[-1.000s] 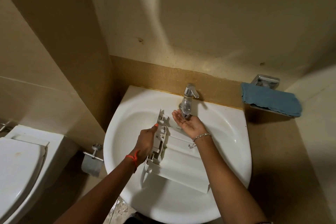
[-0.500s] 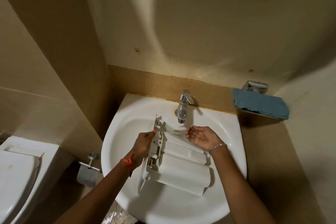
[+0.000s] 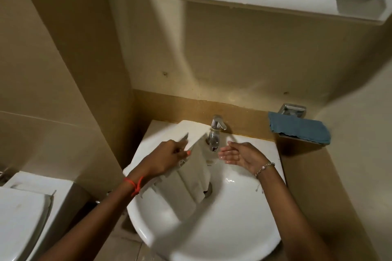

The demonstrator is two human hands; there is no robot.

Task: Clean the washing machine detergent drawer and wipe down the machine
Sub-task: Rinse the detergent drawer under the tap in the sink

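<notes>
Sink (image 3: 244, 218) fills the lower middle of your view. The detergent drawer (image 3: 191, 176) lies tilted inside it, far end up by the tap and near end down by the drain (image 3: 209, 190). The drawer is blurred, so its compartments cannot be read. A blue cloth (image 3: 301, 129) sits on a chrome holder (image 3: 293, 110) at the right, well apart from the basin; it looks suited to the later wiping.

Your left hand (image 3: 167, 159) grips the drawer's left edge, fingers curled over it. Your right hand (image 3: 241, 155) is spread palm up, fingers wet and holding nothing, just right of the tap (image 3: 215, 133). Whether water is running is too faint to tell.

This looks like the rinsing step. Hold firmly with the left, since wet plastic will likely slip. Angle the open compartments under the spout so residue runs toward the drain rather than pooling. Use your free fingers to rub the corners and ribs.
</notes>
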